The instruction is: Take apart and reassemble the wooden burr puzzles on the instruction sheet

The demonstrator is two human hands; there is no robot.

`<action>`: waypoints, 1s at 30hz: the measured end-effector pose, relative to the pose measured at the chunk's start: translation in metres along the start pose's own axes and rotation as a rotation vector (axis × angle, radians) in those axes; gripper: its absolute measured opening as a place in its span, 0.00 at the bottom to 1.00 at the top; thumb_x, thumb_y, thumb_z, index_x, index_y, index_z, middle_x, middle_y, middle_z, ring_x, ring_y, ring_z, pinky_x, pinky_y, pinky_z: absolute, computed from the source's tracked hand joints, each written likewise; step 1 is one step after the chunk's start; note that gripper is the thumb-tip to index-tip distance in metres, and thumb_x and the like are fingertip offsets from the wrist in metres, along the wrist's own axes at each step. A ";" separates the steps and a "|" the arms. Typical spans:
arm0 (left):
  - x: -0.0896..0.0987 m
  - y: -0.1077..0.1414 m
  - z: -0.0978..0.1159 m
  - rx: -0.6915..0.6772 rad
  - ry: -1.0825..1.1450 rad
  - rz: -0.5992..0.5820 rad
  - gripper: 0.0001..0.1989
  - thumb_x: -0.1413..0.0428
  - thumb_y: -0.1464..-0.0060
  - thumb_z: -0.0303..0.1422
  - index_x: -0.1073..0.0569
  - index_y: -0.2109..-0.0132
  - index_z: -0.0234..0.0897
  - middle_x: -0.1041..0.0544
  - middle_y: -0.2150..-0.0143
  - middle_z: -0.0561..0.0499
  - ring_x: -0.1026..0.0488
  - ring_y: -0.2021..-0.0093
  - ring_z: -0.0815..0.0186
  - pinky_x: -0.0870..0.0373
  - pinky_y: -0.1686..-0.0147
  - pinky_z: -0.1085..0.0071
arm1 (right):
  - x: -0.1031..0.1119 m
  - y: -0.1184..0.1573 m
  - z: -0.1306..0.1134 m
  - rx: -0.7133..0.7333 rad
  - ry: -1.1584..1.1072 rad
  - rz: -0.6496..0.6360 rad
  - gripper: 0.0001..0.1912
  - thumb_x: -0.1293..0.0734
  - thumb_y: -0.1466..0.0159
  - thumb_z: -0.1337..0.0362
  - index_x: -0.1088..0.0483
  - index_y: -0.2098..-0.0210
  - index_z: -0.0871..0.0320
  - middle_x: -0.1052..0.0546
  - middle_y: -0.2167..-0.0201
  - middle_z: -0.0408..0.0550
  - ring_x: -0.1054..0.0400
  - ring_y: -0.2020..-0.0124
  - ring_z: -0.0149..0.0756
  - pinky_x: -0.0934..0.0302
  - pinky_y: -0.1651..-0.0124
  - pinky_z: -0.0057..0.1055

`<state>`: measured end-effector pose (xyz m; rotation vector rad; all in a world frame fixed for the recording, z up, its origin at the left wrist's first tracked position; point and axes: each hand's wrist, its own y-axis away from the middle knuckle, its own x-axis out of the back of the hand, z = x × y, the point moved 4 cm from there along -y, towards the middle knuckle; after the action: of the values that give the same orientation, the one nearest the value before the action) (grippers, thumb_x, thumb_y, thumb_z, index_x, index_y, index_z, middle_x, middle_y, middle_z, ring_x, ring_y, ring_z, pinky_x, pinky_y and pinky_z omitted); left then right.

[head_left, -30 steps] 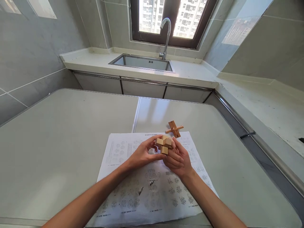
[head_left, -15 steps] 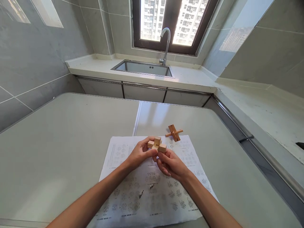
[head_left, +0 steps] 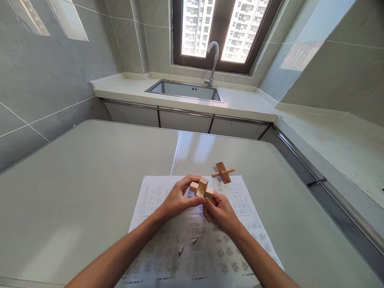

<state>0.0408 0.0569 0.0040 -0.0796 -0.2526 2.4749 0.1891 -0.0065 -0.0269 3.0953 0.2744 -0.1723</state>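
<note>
A light wooden block puzzle [head_left: 203,184], with block ends sticking out in several directions, is held above a printed sheet. My left hand [head_left: 179,197] grips it from the left, thumb at its near side and fingers behind it. From the right, my right hand [head_left: 218,208] closes its fingers on the lower right part. Some of its fingertips are hidden. The paper sheet [head_left: 192,256] shows rows of small diagrams and two dark check marks. A darker wooden piece made of crossed sticks and a flat slat [head_left: 223,173] lies just beyond the sheet's top right edge.
The pale table [head_left: 90,180] has a seam running away from me. Behind it stand a counter [head_left: 240,102] with a sink [head_left: 183,91] and a tall faucet [head_left: 213,60] below a window. Another counter [head_left: 345,132] runs along the right.
The view has shifted slightly, so most things appear a little lower and to the right. My right hand's lower fingers are drawn in closer, and the puzzle is tilted slightly differently.
</note>
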 end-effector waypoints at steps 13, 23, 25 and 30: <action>-0.001 0.004 0.012 -0.082 -0.312 0.172 0.26 0.27 0.53 0.39 0.26 0.49 0.40 0.20 0.51 0.48 0.25 0.52 0.59 0.29 0.49 0.64 | 0.008 -0.008 -0.006 0.071 -0.030 0.112 0.18 0.28 0.33 0.49 0.28 0.56 0.57 0.31 0.80 0.36 0.39 0.84 0.27 0.47 0.78 0.26; 0.006 -0.001 -0.003 0.038 -0.384 0.191 0.26 0.30 0.50 0.45 0.27 0.47 0.41 0.20 0.52 0.48 0.24 0.52 0.57 0.28 0.49 0.61 | 0.012 -0.009 -0.004 0.078 -0.086 0.146 0.19 0.29 0.32 0.50 0.33 0.47 0.51 0.23 0.58 0.45 0.32 0.80 0.26 0.44 0.77 0.27; 0.006 -0.003 -0.005 0.054 -0.395 0.174 0.26 0.30 0.49 0.46 0.27 0.47 0.41 0.20 0.52 0.49 0.24 0.53 0.57 0.28 0.50 0.62 | 0.014 -0.010 -0.002 0.064 -0.098 0.161 0.21 0.30 0.32 0.49 0.33 0.45 0.51 0.24 0.63 0.43 0.33 0.80 0.28 0.43 0.77 0.27; -0.003 -0.004 0.000 -0.003 -0.460 0.065 0.24 0.30 0.48 0.42 0.27 0.48 0.42 0.21 0.53 0.49 0.24 0.55 0.59 0.28 0.53 0.64 | 0.017 -0.011 -0.007 0.065 0.034 0.192 0.21 0.29 0.33 0.46 0.25 0.50 0.55 0.23 0.67 0.44 0.32 0.73 0.33 0.37 0.69 0.30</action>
<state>0.0456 0.0577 0.0045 0.4917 -0.4531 2.5298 0.2050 0.0078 -0.0224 3.1663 -0.0297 -0.1254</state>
